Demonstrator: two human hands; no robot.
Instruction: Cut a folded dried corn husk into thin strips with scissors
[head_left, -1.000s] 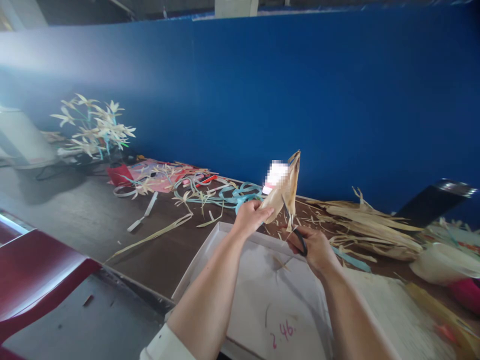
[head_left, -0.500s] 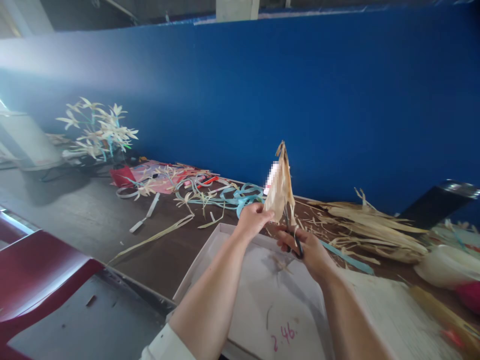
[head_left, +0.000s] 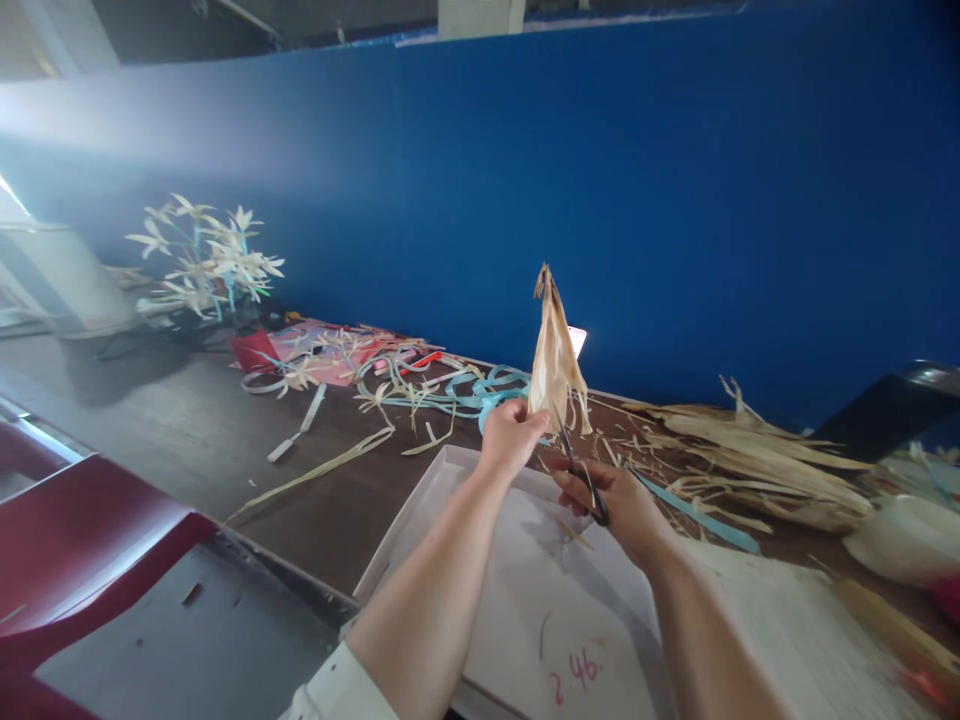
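Observation:
My left hand (head_left: pixel 511 437) is closed on the lower left edge of a dried, pale tan husk (head_left: pixel 553 370), which stands upright with its brown tip on top. In my right hand (head_left: pixel 600 492) are dark-handled scissors (head_left: pixel 589 488), their blades pointing up and left at the husk's lower edge. Both hands are above a shallow white box (head_left: pixel 517 590) with pink writing and a few scraps in it.
Dried husks (head_left: pixel 750 455) lie to the right beside a white bowl (head_left: pixel 900 535). Blue ribbon (head_left: pixel 495 390), cut strips and pink paper (head_left: pixel 322 345) are at the back. White flowers (head_left: pixel 217 255) stand at the left. A red chair (head_left: pixel 82 540) is at the lower left.
The husk has shifted slightly left and turned, now spreading wider on its right side. The scissors have moved down from between its strips to its lower edge. A lit phone-like screen shows behind it.

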